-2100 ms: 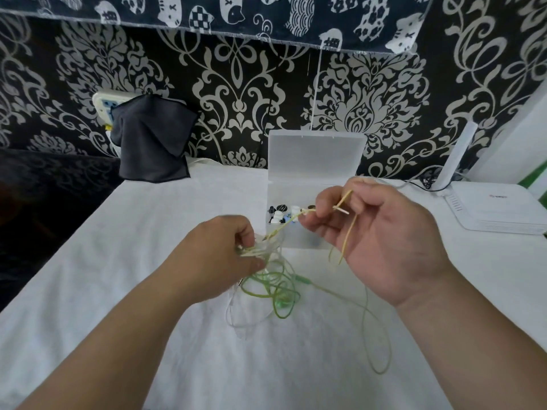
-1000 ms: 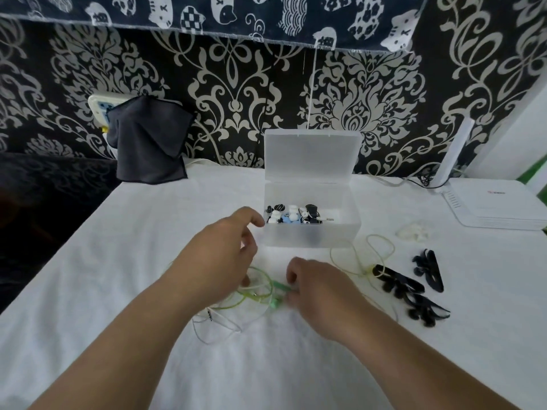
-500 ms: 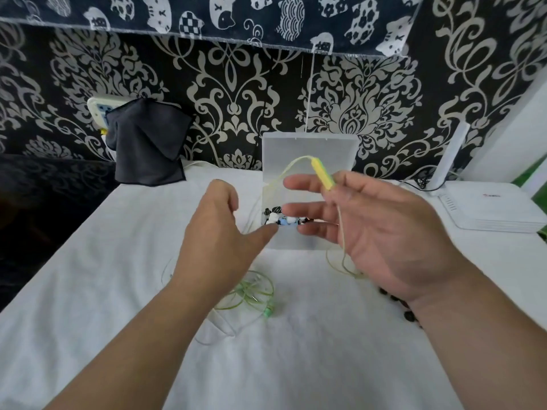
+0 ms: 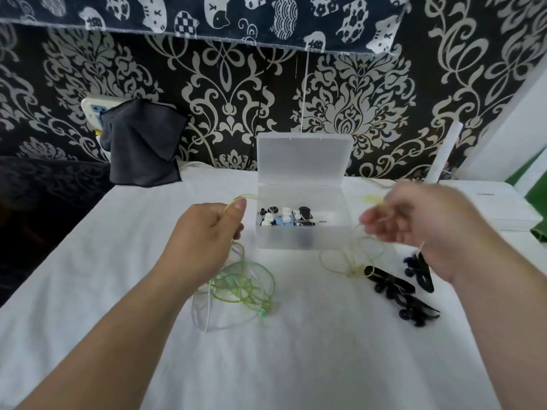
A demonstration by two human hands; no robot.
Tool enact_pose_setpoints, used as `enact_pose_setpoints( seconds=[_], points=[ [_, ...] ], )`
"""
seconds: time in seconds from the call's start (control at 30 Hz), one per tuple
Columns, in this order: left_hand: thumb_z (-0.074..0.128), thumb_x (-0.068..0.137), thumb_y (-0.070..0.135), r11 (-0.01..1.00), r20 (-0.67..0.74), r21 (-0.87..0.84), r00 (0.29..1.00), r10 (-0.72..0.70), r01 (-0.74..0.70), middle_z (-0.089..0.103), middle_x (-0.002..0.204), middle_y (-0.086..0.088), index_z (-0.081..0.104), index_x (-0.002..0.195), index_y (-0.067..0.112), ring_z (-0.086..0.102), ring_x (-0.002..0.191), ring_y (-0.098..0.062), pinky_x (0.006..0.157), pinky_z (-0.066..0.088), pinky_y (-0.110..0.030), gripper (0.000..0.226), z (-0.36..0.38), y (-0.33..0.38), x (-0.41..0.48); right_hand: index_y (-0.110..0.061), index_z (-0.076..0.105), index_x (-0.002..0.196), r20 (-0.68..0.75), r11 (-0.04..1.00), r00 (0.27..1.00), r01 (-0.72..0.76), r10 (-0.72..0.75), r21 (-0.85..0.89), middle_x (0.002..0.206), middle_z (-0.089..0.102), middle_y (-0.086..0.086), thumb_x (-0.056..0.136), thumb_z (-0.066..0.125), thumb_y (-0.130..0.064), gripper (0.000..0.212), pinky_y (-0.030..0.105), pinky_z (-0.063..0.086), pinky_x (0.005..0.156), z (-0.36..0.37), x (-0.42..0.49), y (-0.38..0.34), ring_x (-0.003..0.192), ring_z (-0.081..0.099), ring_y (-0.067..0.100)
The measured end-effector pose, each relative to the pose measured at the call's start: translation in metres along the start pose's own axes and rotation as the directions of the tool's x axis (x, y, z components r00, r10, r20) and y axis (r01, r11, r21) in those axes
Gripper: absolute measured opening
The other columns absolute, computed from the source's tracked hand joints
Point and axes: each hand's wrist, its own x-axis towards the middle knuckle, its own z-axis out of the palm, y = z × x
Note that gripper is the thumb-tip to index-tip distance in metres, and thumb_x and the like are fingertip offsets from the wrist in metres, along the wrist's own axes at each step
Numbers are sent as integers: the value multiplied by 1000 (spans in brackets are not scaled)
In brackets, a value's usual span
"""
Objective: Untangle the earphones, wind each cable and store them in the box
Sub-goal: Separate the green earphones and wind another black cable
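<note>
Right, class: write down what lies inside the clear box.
Inside the box lie black, white and blue earphone pieces and a metal jack plug. Whatever lies beneath that pile is covered.

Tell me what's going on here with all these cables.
A person is sorting out earphones. The left hand pinches a strand of the green cable tangle; the right hand, blurred, grips a yellow cable. The open box already holds some earphones, and black earphones lie outside it.
</note>
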Motion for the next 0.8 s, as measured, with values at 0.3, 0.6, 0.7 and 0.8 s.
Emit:
enact_pose_setpoints(
  seconds=[0.3,0.6,0.7,0.8],
  points=[
    [58,92,33,882,228,210,899,375,-422,43,61,7,35,57,24,45,64,-7,56,33,-15,43,23,10,-14,-31,53,134,352,803,863,480,-362,-353,126,59,-18,73,63,-20,63,19,42,101,45,-20,15,118,52,-7],
    [77,79,30,909,231,253,933,277,-332,48,60,10,48,74,33,47,60,-4,53,35,-19,30,19,2,-12,-10,70,78,338,972,930,196,-142,-132,41,46,-15,96,61,-17,22,32,54,68,59,-21,12,40,42,1],
    [74,83,32,920,200,255,947,250,-297,48,57,8,52,70,29,49,57,-5,52,36,-20,25,13,-2,-9,-8,67,75,323,985,933,128,-160,117,47,36,-3,97,59,-14,24,35,55,69,47,-20,3,46,34,13],
    [65,87,39,933,140,242,961,239,-267,46,56,7,49,71,30,45,53,-8,49,30,-23,25,12,1,-11,-14,69,74,339,977,921,211,-192,-19,60,56,5,90,68,-28,21,48,56,80,52,-17,10,62,55,20]
  ],
)
